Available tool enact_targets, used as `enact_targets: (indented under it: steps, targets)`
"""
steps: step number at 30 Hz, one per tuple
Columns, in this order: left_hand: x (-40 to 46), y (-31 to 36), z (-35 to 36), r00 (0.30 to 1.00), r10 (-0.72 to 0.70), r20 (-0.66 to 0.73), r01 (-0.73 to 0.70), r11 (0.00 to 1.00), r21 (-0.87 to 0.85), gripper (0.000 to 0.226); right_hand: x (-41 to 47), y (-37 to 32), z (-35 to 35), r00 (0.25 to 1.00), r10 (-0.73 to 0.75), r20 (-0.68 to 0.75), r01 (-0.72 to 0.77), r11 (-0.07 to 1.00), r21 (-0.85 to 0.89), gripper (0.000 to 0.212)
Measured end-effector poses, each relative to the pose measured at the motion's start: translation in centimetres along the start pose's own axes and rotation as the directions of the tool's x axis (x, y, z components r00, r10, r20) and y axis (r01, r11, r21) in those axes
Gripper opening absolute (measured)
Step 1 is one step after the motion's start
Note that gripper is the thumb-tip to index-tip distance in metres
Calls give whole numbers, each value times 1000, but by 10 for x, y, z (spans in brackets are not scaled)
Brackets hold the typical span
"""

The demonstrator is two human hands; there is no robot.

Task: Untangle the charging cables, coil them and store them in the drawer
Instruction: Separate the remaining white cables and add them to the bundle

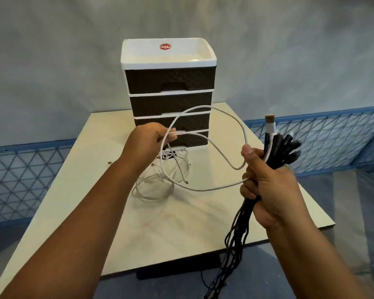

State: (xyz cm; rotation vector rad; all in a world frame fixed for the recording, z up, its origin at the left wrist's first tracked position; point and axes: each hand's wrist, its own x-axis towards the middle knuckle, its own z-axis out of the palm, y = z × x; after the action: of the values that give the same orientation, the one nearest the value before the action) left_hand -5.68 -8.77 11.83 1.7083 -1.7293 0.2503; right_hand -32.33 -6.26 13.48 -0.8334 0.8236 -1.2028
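Gripping a black cable bundle (274, 152), the right hand (268, 186) also holds 1 white cable (205, 187). The left hand (148, 139) pinches its loop before the 4-drawer unit (169, 83).

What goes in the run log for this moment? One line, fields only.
left hand: pinches white cable | right hand: grips black cable bundle | drawer unit: bottom drawer open

Two long bare arms reach in from the bottom. No sleeves cover them. The left hand (148, 138) and the right hand (270, 186) wear no gloves, rings or watch.
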Motion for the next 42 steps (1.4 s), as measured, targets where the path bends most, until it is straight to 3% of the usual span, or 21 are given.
enact_targets:
  steps: [5, 7, 9, 11, 16, 19, 25, 28, 31, 32, 34, 35, 36, 38, 40, 42]
  targets:
    - [-22, 33, -15, 945, -152, -290, 166, 986, 25, 31, -19, -3, -31, 1000, 10, -6, -10, 1000, 26, 14]
    - [-27, 53, -29, 936, -143, -321, 168, 984, 52, 34, -26, -7, -42, 1000, 0, 14, -1, 999, 34, 16]
    - [-35, 72, -42, 960, -119, -253, 146, 986, 87, 36, -35, -12, -55, 999, -17, 29, 16, 999, 38, 16]
    - [-53, 90, -47, 979, -129, -156, 131, 991, 1, 33, -43, -18, -68, 998, -46, 34, 45, 998, 36, 15]
    - [-144, 108, -37, 956, -293, 4, 291, 949, -122, 41, -56, -36, -104, 991, -131, -6, 131, 991, 15, 23]
    - [-208, 109, -16, 887, -421, 192, 453, 874, -178, 41, -61, -46, -121, 992, -123, 4, 123, 992, 25, 28]
    - [-297, 125, 43, 748, -493, 444, 631, 735, -246, 21, -78, -61, -132, 995, -70, 64, 71, 997, -13, 36]
    - [-326, 116, 71, 633, -513, 579, 699, 701, -142, 23, -85, -72, -133, 993, -59, 99, 58, 998, 4, 36]
    - [-342, 116, 87, 523, -443, 728, 625, 780, 26, 46, -95, -79, -136, 989, -23, 149, 29, 999, -36, 37]
    - [-338, 119, 88, 531, -443, 723, 561, 823, 92, 36, -98, -79, -137, 986, -8, 167, 16, 999, -48, 36]
    - [-315, 134, 80, 694, -494, 524, 538, 840, 79, 27, -106, -77, -140, 981, 10, 193, 2, 998, -60, 36]
    - [-299, 148, 67, 782, -519, 344, 573, 817, -71, 27, -110, -76, -141, 979, 15, 203, -1, 998, -67, 36]
    - [-283, 160, 54, 821, -549, 154, 570, 779, -263, 27, -113, -74, -141, 977, 20, 211, -4, 997, -73, 36]
    - [-253, 181, 25, 803, -583, -126, 471, 750, -465, 24, -117, -72, -142, 974, 33, 225, -15, 997, -80, 37]
    - [-232, 205, -1, 815, -544, -200, 378, 761, -528, 21, -120, -71, -141, 969, 45, 241, -25, 996, -86, 38]
    - [-220, 232, -23, 917, -377, -130, 265, 821, -506, 27, -123, -70, -140, 963, 53, 266, -26, 994, -105, 39]
